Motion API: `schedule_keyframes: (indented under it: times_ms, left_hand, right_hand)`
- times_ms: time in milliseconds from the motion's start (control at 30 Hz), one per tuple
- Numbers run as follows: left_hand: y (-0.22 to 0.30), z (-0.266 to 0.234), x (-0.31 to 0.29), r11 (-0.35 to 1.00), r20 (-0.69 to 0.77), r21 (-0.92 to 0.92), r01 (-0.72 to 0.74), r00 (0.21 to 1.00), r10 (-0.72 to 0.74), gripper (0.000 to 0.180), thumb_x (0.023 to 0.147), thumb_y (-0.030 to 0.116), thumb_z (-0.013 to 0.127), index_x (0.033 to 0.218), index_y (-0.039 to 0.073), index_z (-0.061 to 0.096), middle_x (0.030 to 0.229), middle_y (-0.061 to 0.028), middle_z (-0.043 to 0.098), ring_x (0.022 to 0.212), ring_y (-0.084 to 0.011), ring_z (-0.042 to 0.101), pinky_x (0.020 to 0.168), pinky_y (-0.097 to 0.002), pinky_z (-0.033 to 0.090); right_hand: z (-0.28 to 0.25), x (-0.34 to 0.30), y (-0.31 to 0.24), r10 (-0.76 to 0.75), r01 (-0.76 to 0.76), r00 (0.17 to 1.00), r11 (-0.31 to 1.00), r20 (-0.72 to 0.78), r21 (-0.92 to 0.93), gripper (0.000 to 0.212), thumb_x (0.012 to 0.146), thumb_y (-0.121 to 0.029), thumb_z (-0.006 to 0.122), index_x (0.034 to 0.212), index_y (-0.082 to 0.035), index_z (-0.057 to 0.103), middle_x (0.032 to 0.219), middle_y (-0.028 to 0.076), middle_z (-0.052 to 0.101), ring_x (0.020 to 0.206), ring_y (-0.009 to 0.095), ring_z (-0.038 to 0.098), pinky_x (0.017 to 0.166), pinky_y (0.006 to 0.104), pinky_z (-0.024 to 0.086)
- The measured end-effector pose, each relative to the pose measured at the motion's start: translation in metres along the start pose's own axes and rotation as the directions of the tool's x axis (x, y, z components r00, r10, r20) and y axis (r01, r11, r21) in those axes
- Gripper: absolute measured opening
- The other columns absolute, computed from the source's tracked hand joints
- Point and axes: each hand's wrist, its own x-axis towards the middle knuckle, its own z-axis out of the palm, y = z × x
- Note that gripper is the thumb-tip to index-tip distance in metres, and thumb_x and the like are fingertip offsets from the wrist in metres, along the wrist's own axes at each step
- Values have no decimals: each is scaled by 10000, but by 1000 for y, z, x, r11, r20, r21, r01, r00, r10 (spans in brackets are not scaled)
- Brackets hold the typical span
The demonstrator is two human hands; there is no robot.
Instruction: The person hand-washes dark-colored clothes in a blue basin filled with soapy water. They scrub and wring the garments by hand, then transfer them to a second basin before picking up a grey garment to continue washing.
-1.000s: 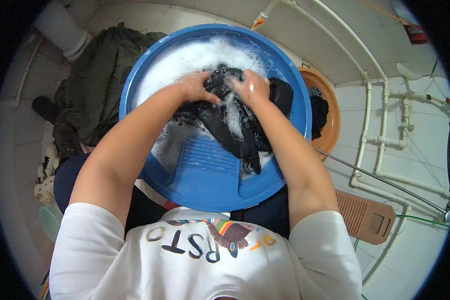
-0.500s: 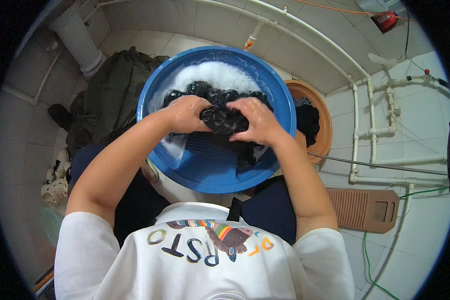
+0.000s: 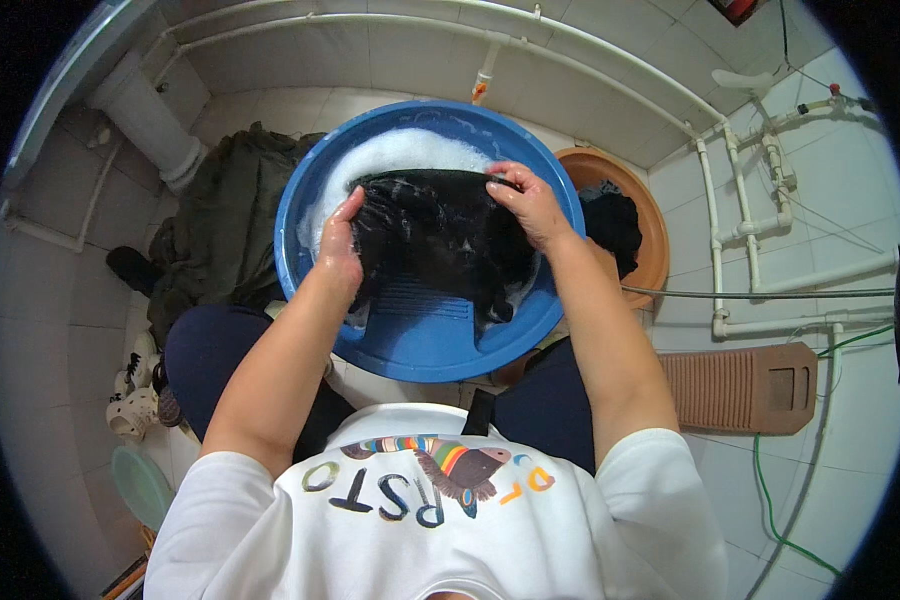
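Observation:
A wet black garment [image 3: 435, 225] is spread out between my two hands over a round blue basin [image 3: 420, 368]. My left hand [image 3: 341, 245] grips its left edge, with some of the fingers hidden behind the cloth. At the upper right corner, my right hand [image 3: 532, 205] pinches the edge between thumb and fingers. White suds [image 3: 400, 150] float along the basin's far side. Below the cloth shows the ridged washboard [image 3: 420, 310] moulded into the basin; the garment's lower part hangs onto it.
An orange-brown basin [image 3: 653, 225] with dark clothes [image 3: 610, 228] stands to the right. Nearer lies a brown washboard [image 3: 740, 388]. Dark green cloth [image 3: 230, 210] is heaped at the left, with clogs [image 3: 133, 412] closer by. White pipes [image 3: 710, 230] run along the walls.
The bunched black garment has been opened out into a spread sheet. My hands have moved apart, the left one leftward and the right one to the upper right.

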Motion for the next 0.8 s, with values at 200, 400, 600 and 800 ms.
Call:
schedule_keyframes:
  times_ms: [200,400,600,800]
  left_hand:
    - [-38,3,7,1000,-133,14,-25,991,26,380,881,378,395,1003,69,579,1033,-129,585,979,-273,539,908,-405,408]
    - [-47,-4,9,1000,-8,-13,16,1000,-16,379,806,479,536,906,117,589,852,-47,606,869,-183,559,847,-351,421]
    - [-62,-13,17,993,-163,38,-113,979,118,293,813,312,543,932,47,580,848,-84,591,780,-207,559,748,-331,453]
    - [-55,-10,19,993,-243,118,20,970,9,267,782,291,553,854,36,579,774,-101,581,737,-215,557,683,-336,457]
  right_hand:
    - [110,-45,-83,-570,564,815,741,103,-365,210,671,-173,672,657,-35,514,1051,115,534,957,275,509,804,336,416]
    - [132,-15,-24,-615,397,770,669,-168,-629,267,670,-278,659,632,-59,511,757,111,593,680,328,545,633,353,447]
    - [134,-23,-36,-466,242,858,736,-215,-632,263,714,-239,625,624,-42,475,624,137,510,591,333,512,535,397,413]
    - [131,-22,-18,-594,389,783,699,-185,-600,200,701,-162,640,639,-63,477,625,111,496,581,301,502,532,379,409]
